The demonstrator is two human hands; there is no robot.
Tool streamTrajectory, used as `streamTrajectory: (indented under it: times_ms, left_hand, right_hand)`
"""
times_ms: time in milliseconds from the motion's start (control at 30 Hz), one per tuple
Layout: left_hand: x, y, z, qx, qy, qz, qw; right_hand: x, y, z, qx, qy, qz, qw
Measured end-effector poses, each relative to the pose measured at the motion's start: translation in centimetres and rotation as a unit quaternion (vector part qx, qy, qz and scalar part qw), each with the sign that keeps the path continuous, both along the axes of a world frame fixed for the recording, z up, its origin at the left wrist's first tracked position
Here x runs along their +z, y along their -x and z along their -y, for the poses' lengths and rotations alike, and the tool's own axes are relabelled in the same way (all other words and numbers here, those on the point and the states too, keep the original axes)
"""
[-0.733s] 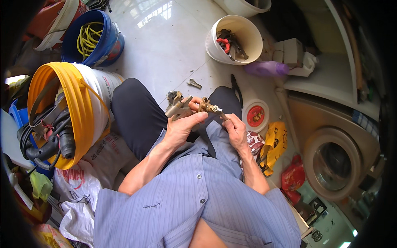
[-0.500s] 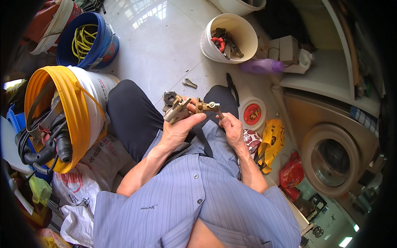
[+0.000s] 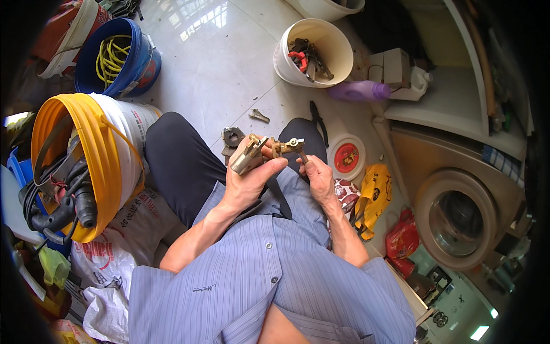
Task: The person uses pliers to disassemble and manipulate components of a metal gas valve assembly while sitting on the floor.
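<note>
Above my lap, my left hand (image 3: pixel 247 184) is closed around a worn, brass-coloured metal fitting (image 3: pixel 247 162) with a rounded body and a slotted end. A narrower brass-coloured part (image 3: pixel 279 149) reaches from it toward the right, ending in a bright bolt-like joint. My right hand (image 3: pixel 321 182) pinches a short metal handle (image 3: pixel 303 155) that hangs from this joint. Whether all these parts are one piece I cannot tell. Beyond my left hand, a dark metal block with a round opening (image 3: pixel 232 136) lies on the floor, with a small metal piece (image 3: pixel 259 116) farther off.
Dark-handled pliers (image 3: pixel 318 123) and a white lid with a red centre (image 3: pixel 347 158) lie right of my knee. A white tool bucket (image 3: pixel 281 60) stands ahead. Yellow-rimmed (image 3: pixel 109 166) and blue (image 3: pixel 134 69) buckets stand left; a front-loading washing machine (image 3: pixel 421 200) is right.
The metal fitting in my left hand has tilted slightly, and the handle in my right hand has swung a little. The whole view has shifted slightly.
</note>
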State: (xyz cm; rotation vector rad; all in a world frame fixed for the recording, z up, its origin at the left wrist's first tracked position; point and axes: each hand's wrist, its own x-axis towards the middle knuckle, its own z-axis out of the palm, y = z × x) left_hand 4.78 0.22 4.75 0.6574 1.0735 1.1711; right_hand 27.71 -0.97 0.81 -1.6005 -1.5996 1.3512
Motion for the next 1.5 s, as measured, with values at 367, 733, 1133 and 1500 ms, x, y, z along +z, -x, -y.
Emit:
streamTrajectory:
  times_ms: [367,733,1133,1500]
  left_hand:
    - [1.2,-0.3,0.1,-0.006,-0.009,-0.081,0.997]
    - [1.5,-0.5,-0.4,-0.013,-0.171,-0.216,0.961]
    - [2.4,-1.9,-0.8,-0.015,-0.259,-0.271,0.927]
    - [2.2,-2.7,-0.9,-0.036,-0.114,-0.14,0.983]
  right_hand:
    - [0.2,0.0,-0.2,-0.006,-0.016,-0.011,1.0]
    - [5.2,1.9,-2.5,-0.045,-0.075,-0.095,0.992]
    - [8.0,2.5,-3.8,-0.024,-0.194,-0.064,0.979]
    - [7.4,1.6,-3.7,-0.056,-0.217,-0.054,0.973]
